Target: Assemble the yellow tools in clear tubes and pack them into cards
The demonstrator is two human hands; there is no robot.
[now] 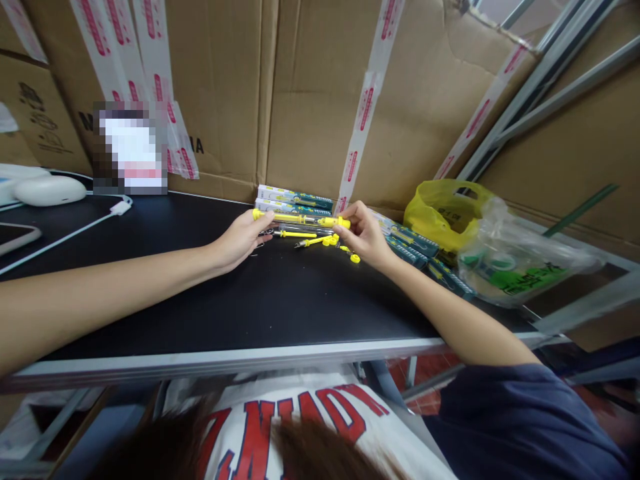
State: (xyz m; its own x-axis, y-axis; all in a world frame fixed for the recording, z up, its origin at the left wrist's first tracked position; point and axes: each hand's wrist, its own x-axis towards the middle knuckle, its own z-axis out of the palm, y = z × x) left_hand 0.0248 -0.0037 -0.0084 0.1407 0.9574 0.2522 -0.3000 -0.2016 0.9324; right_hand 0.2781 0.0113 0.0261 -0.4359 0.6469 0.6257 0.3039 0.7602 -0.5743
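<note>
A long yellow screwdriver-like tool is held level above the black table, near its far edge. My left hand pinches its left end and my right hand pinches its right end. Just under the tool lie a few loose yellow pieces and a small yellow part. Packaged tools in green-and-white boxes are stacked right behind my hands, against the cardboard.
More packaged tools lie to the right, beside a yellow plastic bag and a clear bag. Cardboard boxes wall the back. A white cable and a white device sit far left.
</note>
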